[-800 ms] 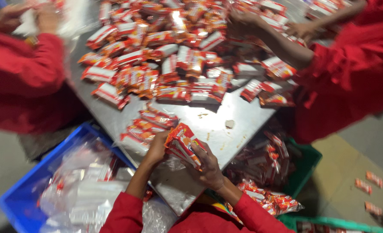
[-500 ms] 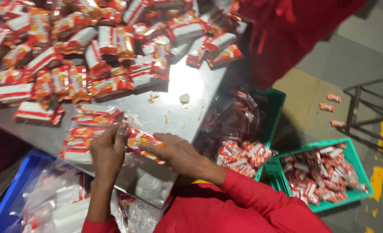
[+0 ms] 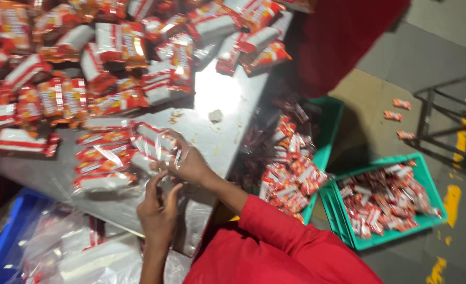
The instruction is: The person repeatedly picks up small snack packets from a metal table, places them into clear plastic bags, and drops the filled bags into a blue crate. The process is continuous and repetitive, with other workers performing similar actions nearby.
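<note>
Bare steel table right of the hands; heaped packets block beyond.

Clothing: a bright red garment is worn, seen at the lower edge of the view.
Right sleeve: long, red, loosely creased, ended at the forearm.
Left arm: no sleeve is seen on the visible part.
Hands: left and right are left bare; no gloves are worn.

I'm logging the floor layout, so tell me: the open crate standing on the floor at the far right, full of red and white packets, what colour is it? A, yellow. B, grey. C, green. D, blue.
C: the crate on the floor at the right has green walls around its red and white packets.
</note>
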